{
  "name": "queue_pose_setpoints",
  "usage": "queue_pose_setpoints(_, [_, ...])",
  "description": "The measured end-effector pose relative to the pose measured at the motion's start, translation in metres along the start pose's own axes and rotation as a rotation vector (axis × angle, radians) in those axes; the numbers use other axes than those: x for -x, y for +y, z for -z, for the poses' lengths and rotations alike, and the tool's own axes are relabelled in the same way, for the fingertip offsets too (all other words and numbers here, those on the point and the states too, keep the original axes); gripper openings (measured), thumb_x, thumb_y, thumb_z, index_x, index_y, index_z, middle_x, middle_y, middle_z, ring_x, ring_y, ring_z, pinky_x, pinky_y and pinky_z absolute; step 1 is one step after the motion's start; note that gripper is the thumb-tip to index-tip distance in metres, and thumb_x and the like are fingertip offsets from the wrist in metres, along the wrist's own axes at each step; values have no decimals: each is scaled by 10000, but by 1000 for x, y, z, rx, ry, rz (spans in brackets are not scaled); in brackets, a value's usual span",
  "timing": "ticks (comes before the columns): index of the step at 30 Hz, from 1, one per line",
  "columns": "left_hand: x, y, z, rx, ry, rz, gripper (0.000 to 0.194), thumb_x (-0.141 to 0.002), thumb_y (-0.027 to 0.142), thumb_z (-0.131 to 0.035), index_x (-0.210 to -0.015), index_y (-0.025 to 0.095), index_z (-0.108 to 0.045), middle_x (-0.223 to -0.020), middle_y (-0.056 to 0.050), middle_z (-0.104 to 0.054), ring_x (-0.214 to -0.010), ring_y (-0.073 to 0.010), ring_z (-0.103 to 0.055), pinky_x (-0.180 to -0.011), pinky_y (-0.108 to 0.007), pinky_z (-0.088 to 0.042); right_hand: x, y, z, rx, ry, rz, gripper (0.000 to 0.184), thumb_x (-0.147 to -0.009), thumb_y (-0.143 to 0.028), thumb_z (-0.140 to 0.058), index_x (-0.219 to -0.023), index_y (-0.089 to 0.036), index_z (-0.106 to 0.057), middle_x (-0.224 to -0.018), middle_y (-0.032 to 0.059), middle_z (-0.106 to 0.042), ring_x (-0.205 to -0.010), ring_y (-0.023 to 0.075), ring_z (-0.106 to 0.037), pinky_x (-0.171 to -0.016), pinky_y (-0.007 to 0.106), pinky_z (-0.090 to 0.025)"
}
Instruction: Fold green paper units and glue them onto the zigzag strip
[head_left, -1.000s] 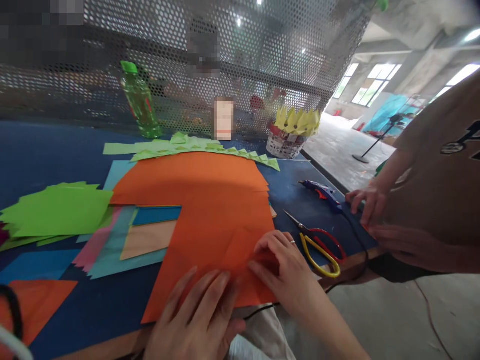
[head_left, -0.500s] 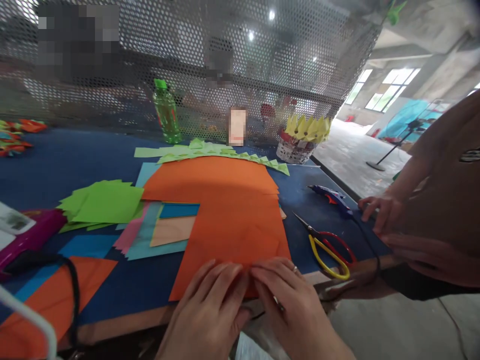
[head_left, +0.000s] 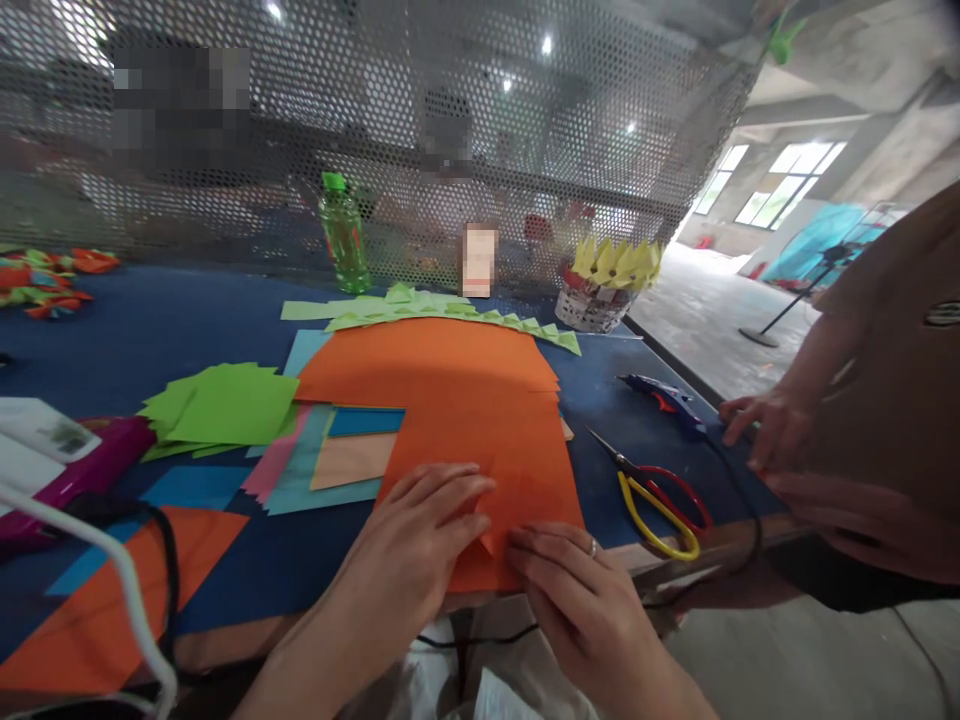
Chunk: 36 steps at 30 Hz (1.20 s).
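A sheet of orange paper [head_left: 487, 430] lies toward me at the table's front edge, partly over another stack of orange sheets [head_left: 427, 355]. Between my hands a small part of the orange paper looks folded or raised. My left hand [head_left: 427, 530] is closed, its fingers bent over the sheet and the thumb tucked at that fold. Fingers together, my right hand [head_left: 577, 585] grips the orange paper near the front edge; a ring shows on one finger. What lies beneath the fingertips is hidden.
Right of the sheet lie scissors [head_left: 652, 495] and a glue gun [head_left: 664, 395]. Green squares [head_left: 232, 405] and a magenta device [head_left: 97, 460] with cables are left. Behind stand a green bottle [head_left: 345, 240] and a basket [head_left: 596, 300]. A co-worker's hand [head_left: 772, 425] rests at the right edge.
My left hand has moved up and forward over the orange paper, away from the right hand. My right hand stays near the front edge. The view has shifted slightly left.
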<state>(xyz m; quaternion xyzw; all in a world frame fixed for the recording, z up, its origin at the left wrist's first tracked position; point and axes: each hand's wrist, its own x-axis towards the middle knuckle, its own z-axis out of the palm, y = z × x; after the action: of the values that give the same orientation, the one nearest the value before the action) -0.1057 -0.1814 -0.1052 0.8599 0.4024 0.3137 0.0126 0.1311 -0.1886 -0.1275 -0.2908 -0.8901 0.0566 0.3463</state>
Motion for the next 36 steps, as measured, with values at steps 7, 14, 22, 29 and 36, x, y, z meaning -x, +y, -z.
queue_pose_setpoints(7, [-3, 15, 8, 225, -12, 75, 274, -901, 25, -490, -930, 237, -660, -1024, 30, -703, -1023, -141, -625, -1023, -297, -408, 5, -6, 6, 161, 19, 40, 311, -939, -78, -529, -1209, -95, -683, -1137, 133, -734, -1095, 233, -650, -966, 374, -582])
queue_pose_setpoints(14, [-6, 21, 0, 367, -107, 355, 186, -923, 108, -575, -876, 252, -684, -929, 14, -648, -909, -155, -615, -824, -293, -483, 8, -4, 10, 248, 13, 103, 330, -951, -96, -490, -1196, -134, -709, -1165, 92, -755, -1097, 205, -671, -967, 336, -580])
queue_pose_setpoints(22, [-10, 30, -10, 221, -108, 506, 115, -902, 137, -604, -827, 219, -578, -947, -9, -567, -941, -208, -562, -850, -403, -463, 9, -3, 12, 270, 14, 121, 334, -939, -100, -502, -1180, -166, -724, -1199, 55, -754, -1129, 199, -674, -998, 332, -559])
queue_pose_setpoints(29, [-9, 33, -10, 147, -72, 513, 144, -888, 168, -603, -770, 208, -532, -955, -23, -544, -956, -229, -551, -860, -442, -468, 7, -3, 11, 271, 23, 126, 326, -932, -94, -506, -1164, -151, -728, -1171, 74, -763, -1119, 197, -687, -988, 329, -571])
queue_pose_setpoints(36, [-12, 35, -11, 127, -71, 501, 131, -895, 159, -558, -780, 211, -521, -948, -32, -551, -936, -230, -549, -844, -452, -475, 7, -3, 11, 251, 21, 129, 333, -921, -90, -516, -1180, -156, -716, -1163, 79, -766, -1129, 198, -689, -997, 344, -575])
